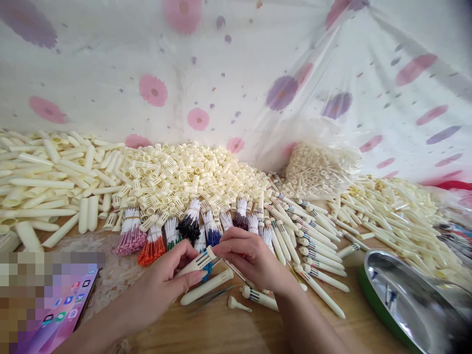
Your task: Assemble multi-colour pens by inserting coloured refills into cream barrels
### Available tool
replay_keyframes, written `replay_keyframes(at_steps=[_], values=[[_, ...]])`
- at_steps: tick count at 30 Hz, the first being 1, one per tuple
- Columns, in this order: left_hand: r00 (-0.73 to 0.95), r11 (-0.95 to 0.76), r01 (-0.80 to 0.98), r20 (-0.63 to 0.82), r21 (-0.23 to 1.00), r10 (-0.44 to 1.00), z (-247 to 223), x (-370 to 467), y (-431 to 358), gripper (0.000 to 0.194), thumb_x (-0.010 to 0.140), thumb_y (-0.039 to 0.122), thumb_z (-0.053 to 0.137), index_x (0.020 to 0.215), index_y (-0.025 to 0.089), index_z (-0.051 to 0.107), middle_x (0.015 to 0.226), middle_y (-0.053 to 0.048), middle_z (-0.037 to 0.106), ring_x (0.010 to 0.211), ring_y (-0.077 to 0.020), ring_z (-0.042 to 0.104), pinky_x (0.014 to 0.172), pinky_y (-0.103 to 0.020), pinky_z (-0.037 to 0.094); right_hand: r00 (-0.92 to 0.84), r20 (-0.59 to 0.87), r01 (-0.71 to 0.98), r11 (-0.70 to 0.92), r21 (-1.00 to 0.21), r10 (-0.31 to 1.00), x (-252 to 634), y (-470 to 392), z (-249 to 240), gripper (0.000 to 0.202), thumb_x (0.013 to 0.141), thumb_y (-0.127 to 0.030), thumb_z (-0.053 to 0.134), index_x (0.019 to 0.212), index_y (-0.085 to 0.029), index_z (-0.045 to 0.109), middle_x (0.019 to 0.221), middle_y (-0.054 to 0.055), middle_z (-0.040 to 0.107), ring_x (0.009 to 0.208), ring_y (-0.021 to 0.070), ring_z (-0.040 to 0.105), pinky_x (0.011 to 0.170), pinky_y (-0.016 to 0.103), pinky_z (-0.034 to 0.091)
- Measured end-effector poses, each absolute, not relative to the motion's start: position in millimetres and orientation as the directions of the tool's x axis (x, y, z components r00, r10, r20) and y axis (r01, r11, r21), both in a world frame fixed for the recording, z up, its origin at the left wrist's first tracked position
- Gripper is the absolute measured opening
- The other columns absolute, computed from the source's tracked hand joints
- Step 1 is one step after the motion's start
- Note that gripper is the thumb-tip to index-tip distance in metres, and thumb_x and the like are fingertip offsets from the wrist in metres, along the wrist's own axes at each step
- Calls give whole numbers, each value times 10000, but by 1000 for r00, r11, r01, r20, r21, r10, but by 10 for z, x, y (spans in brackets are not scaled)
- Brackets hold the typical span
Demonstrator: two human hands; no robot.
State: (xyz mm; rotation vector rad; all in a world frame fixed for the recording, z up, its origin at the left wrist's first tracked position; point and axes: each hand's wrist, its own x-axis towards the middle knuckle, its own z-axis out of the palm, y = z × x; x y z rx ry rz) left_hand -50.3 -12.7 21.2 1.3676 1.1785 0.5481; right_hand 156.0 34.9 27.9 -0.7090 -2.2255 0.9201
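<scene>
Pen barrel (pixel 197 262), cream with a slotted end showing coloured strips, lies clamped in the left hand (pixel 177 273) above the counter (pixel 221 337); the fingers of the right hand (pixel 249 255) are closed together at that slotted end, though what they pinch I cannot tell. Behind hangs a flowered plastic sheet (pixel 236 64). Before it spread heaps of cream tubes (pixel 47 177), slotted collars (pixel 184 172) and slim cream barrels (pixel 391 216). A green-sided metal tray (pixel 416 300) sits at right, a clear bag of small parts (pixel 320 169) farther back, and a phone (pixel 70 305) at left. Banded refill bundles (pixel 153 246) line the collars' near edge. Near the hands lie tweezers (pixel 212 296) and a small cream nozzle (pixel 239 305).
</scene>
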Motion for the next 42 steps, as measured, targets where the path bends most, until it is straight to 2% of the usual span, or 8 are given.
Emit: replay_keyframes(at_steps=[5, 10, 19, 23, 29, 42], values=[[405, 268, 267, -360, 926, 840, 207, -492, -113, 239, 812, 448, 532, 873, 219, 505, 735, 53, 506, 604, -113, 428, 544, -214, 343, -649, 268, 218, 512, -831, 712, 1573, 374, 287, 160, 867, -216, 550, 915, -199, 701, 804, 37, 616, 718, 117, 568, 634, 244, 469], [439, 270, 226, -345, 936, 830, 193, -494, -101, 220, 812, 421, 544, 868, 211, 515, 751, 48, 521, 710, -135, 461, 625, -223, 374, -676, 230, 210, 483, -850, 700, 1605, 387, 302, 156, 860, -243, 562, 885, -206, 711, 795, 30, 619, 713, 116, 573, 638, 238, 467], [387, 212, 348, -346, 913, 855, 189, -499, -139, 242, 822, 456, 513, 892, 224, 522, 730, 46, 530, 709, -155, 481, 633, -245, 367, -693, 240, 240, 531, -813, 680, 1598, 344, 333, 171, 873, -203, 535, 894, -176, 703, 827, 51, 612, 744, 129, 578, 670, 249, 465], [364, 185, 391, -336, 902, 869, 208, -495, -160, 225, 828, 440, 503, 911, 232, 526, 810, 20, 602, 788, -187, 534, 677, -257, 387, -707, 197, 179, 441, -880, 679, 1611, 384, 294, 148, 851, -208, 569, 851, -179, 714, 807, 43, 617, 723, 121, 579, 655, 241, 463], [381, 186, 417, -357, 889, 853, 207, -490, -148, 167, 821, 381, 515, 884, 227, 532, 823, 21, 612, 802, -192, 537, 686, -258, 383, -735, 114, 104, 277, -955, 669, 1612, 484, 177, 113, 785, -265, 654, 785, -178, 725, 730, 23, 642, 666, 110, 583, 608, 222, 461], [377, 215, 377, -362, 901, 853, 165, -482, -142, 189, 822, 405, 517, 875, 223, 518, 801, 32, 572, 780, -173, 509, 684, -252, 377, -722, 174, 159, 406, -900, 669, 1597, 418, 255, 124, 833, -183, 587, 825, -160, 709, 785, 35, 604, 686, 101, 557, 615, 216, 444]])
